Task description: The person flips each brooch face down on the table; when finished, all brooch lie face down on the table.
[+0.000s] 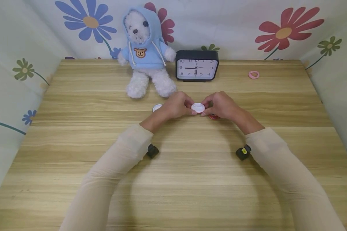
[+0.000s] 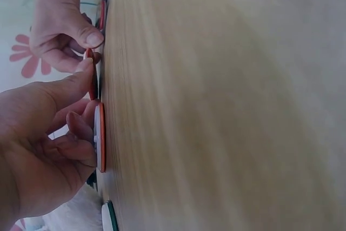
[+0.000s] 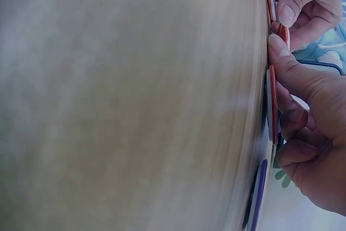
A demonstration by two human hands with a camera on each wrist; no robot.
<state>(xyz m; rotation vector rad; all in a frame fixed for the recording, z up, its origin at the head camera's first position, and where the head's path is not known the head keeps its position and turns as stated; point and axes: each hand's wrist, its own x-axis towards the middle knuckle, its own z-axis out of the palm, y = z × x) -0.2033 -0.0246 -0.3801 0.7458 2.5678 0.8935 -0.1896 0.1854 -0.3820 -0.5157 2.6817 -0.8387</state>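
A small round disc [image 1: 198,107] with a white upper face and a red rim is between my hands. My left hand [image 1: 176,105] pinches its left edge with thumb and fingers. On the opposite edge my right hand [image 1: 222,105] pinches it too. In the left wrist view, a white disc with an orange rim [image 2: 100,136] lies on the table beneath my left hand. A red disc [image 1: 214,116] lies under my right hand, partly hidden. A white disc with a dark rim [image 1: 156,107] shows behind my left wrist.
A plush bear [image 1: 146,54] in a blue hoodie sits at the back, beside a black square clock [image 1: 196,65]. A pink ring [image 1: 253,74] lies at the back right. In the right wrist view, a purple-rimmed disc [image 3: 258,193] lies beyond my right hand. Flowered cloth borders the wooden table [image 1: 191,179].
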